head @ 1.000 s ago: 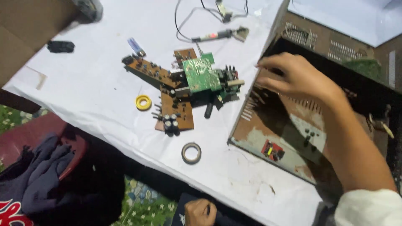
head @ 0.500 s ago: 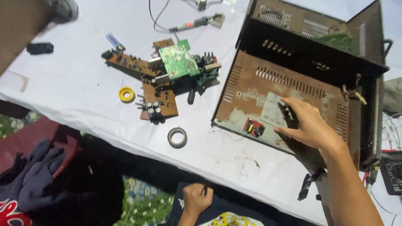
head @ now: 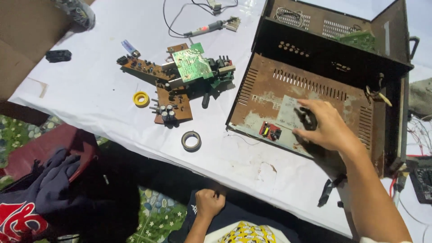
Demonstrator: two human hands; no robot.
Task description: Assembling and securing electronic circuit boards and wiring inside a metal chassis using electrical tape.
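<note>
My right hand (head: 330, 130) reaches into an open, rusty metal chassis (head: 270, 85) lying on the white-covered table (head: 90, 94). Its fingers curl around a small black part (head: 308, 119) on the chassis floor, over a pale grey patch. A little red component (head: 270, 131) sits just left of the hand. My left hand (head: 209, 203) is a closed fist below the table's near edge, by my lap. A small dark bit shows at the fist, but I cannot tell what it is.
A pile of brown and green circuit boards (head: 180, 78) lies at mid-table, with a yellow tape roll (head: 141, 98) and a grey tape roll (head: 191, 141) nearby. A soldering iron (head: 204, 29) and cables lie at the back. A dark cloth (head: 49, 184) lies on a red chair at the lower left.
My right hand moved from the chassis's back left edge down to the middle of its floor and closed on the black part. The left fist stayed near my lap.
</note>
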